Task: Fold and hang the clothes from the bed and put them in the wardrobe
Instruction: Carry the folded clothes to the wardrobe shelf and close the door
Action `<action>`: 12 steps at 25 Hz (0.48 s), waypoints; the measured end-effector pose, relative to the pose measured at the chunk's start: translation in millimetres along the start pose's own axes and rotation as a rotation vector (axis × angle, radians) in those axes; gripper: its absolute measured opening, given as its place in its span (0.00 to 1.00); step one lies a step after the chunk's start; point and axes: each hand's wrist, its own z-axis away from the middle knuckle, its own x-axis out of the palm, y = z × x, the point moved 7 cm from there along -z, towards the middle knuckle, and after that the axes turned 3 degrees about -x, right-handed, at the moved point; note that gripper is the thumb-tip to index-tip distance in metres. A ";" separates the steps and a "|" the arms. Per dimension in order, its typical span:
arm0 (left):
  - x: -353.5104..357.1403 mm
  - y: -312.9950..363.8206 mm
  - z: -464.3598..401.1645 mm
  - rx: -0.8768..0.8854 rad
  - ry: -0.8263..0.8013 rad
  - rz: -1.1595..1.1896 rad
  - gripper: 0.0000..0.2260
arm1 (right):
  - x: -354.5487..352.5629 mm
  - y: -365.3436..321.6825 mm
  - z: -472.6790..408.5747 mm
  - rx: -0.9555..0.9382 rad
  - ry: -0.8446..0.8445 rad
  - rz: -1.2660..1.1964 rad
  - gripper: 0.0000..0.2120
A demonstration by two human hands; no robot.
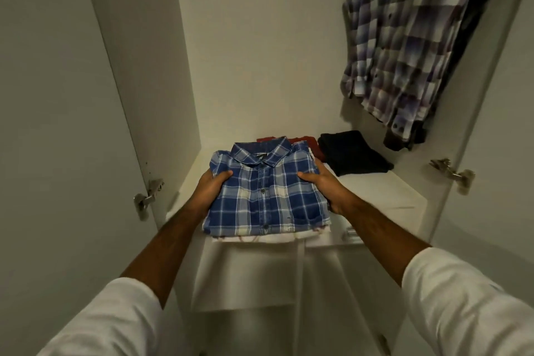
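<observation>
White sleeves (468,298), seemingly pushed up.

No text, number or sign can be read anywhere here. The one candidate is a small dark neck label (258,158) inside the collar of the folded blue shirt (265,196), at the shirt's far edge; it bears pale marks, but they are too small and blurred to make out as letters or a brand.
</observation>
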 end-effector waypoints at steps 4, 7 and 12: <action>-24.5 7.3 -93.9 -0.014 0.040 -0.145 0.10 | 25.1 7.2 -97.1 0.022 -0.002 0.009 0.30; -39.7 -0.6 -152.0 -0.035 0.085 -0.293 0.13 | 43.3 25.7 -163.7 0.067 -0.014 -0.012 0.31; -70.1 11.7 -246.1 0.025 0.211 -0.414 0.16 | 75.3 36.2 -280.9 0.084 -0.089 -0.067 0.30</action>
